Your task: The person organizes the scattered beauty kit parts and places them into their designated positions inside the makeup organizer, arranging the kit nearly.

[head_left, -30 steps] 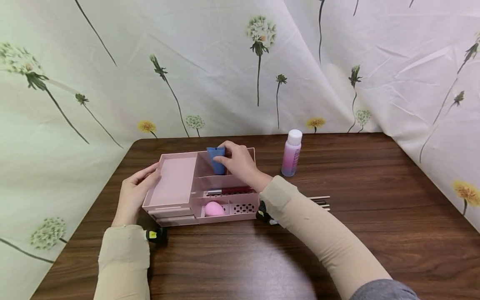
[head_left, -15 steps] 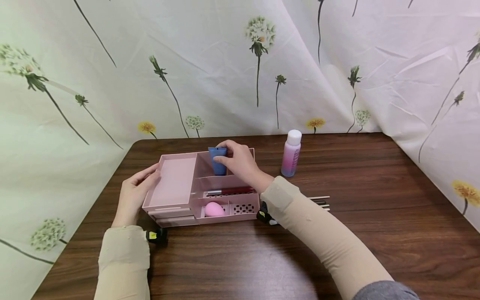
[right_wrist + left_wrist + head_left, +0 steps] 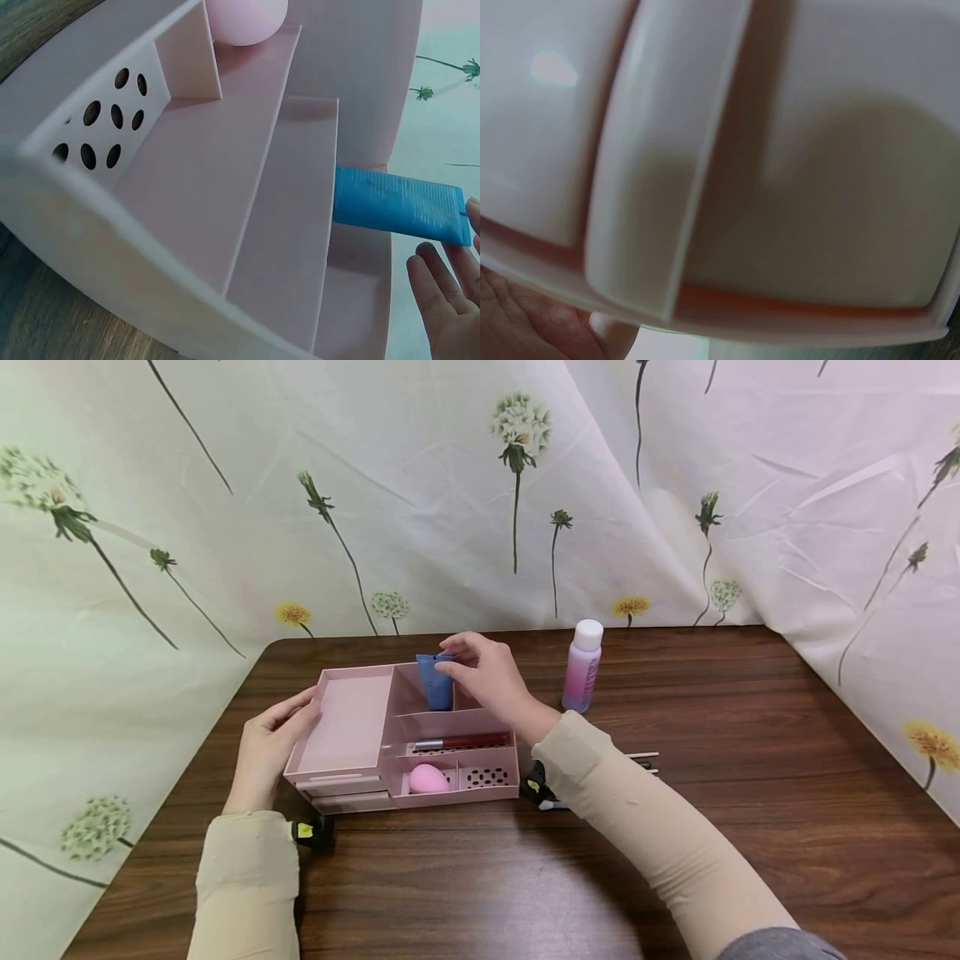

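A pink desktop organizer (image 3: 352, 718) stands on the table, tray on its left, stepped compartments on its right. My left hand (image 3: 270, 739) rests along its left side; in the left wrist view the organizer's drawer fronts (image 3: 637, 165) fill most of the picture. A blue squeeze tube (image 3: 437, 685) stands upright in the back compartment. Right beside its flat top end is my right hand (image 3: 487, 675), fingers spread and thumb apart from them. In the right wrist view the tube (image 3: 397, 202) sits in the compartment, fingertips (image 3: 421, 264) at its crimped end.
A dark red brush handle (image 3: 472, 741) lies in the middle compartment, a pink makeup sponge (image 3: 429, 778) in the front one. A white-capped pink bottle (image 3: 582, 667) stands at the right. Thin sticks (image 3: 641, 755) and a brush tip (image 3: 553, 805) show from beneath the right sleeve.
My right hand has let go of the blue tube and shifted slightly up and to the right. The tube stays in its compartment. My left hand has not moved.
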`<act>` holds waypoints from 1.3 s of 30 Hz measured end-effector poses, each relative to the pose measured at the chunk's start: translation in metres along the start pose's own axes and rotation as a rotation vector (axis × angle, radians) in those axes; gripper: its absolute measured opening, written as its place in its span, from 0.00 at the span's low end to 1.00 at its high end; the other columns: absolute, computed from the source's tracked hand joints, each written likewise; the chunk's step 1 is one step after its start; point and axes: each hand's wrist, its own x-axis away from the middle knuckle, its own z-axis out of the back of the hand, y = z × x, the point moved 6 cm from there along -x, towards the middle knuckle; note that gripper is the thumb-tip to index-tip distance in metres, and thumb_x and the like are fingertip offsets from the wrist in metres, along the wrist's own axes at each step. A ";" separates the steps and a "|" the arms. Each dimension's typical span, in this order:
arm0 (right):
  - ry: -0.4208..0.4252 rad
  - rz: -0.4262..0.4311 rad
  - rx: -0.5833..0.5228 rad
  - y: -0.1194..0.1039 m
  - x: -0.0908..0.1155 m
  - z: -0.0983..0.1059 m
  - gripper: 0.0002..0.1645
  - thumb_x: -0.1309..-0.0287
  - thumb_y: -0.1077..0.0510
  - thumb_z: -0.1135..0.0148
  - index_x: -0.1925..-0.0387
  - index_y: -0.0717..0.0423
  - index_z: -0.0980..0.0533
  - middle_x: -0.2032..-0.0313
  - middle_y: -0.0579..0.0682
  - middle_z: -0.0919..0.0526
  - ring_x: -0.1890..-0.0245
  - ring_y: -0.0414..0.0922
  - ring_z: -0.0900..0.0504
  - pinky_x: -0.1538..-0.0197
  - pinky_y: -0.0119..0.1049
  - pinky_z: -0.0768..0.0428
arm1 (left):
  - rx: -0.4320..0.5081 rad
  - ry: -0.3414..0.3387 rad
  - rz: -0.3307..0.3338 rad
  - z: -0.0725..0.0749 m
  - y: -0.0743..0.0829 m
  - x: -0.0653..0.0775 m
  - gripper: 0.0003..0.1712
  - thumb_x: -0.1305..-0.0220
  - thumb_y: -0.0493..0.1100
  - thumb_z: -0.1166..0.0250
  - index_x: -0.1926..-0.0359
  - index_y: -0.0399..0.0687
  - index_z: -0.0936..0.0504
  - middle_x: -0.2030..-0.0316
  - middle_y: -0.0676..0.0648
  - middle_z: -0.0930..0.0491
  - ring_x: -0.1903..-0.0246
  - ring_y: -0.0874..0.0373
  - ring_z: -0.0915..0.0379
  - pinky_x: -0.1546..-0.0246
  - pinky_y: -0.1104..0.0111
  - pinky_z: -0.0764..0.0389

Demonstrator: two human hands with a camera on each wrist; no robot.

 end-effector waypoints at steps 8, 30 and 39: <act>0.034 0.029 -0.032 0.000 0.002 0.008 0.15 0.41 0.58 0.30 0.52 0.56 0.19 0.57 0.52 0.12 0.56 0.47 0.15 0.47 0.38 0.20 | -0.003 0.005 0.009 0.000 0.000 0.000 0.31 0.35 0.56 0.34 0.34 0.52 0.24 0.59 0.74 0.22 0.53 0.75 0.31 0.58 0.82 0.30; 0.235 0.091 -0.287 -0.009 0.032 0.059 0.18 0.40 0.63 0.32 0.49 0.64 0.22 0.52 0.63 0.16 0.55 0.45 0.15 0.50 0.31 0.19 | -0.019 -0.007 0.024 0.001 -0.003 0.000 0.31 0.35 0.59 0.35 0.34 0.55 0.24 0.58 0.72 0.23 0.53 0.73 0.31 0.57 0.81 0.30; 0.319 0.127 -0.299 -0.011 0.046 0.084 0.22 0.41 0.65 0.33 0.45 0.65 0.25 0.49 0.63 0.17 0.51 0.44 0.17 0.45 0.33 0.21 | -0.019 -0.005 0.019 0.000 -0.002 0.000 0.32 0.35 0.59 0.34 0.34 0.55 0.24 0.57 0.72 0.23 0.52 0.74 0.31 0.57 0.81 0.30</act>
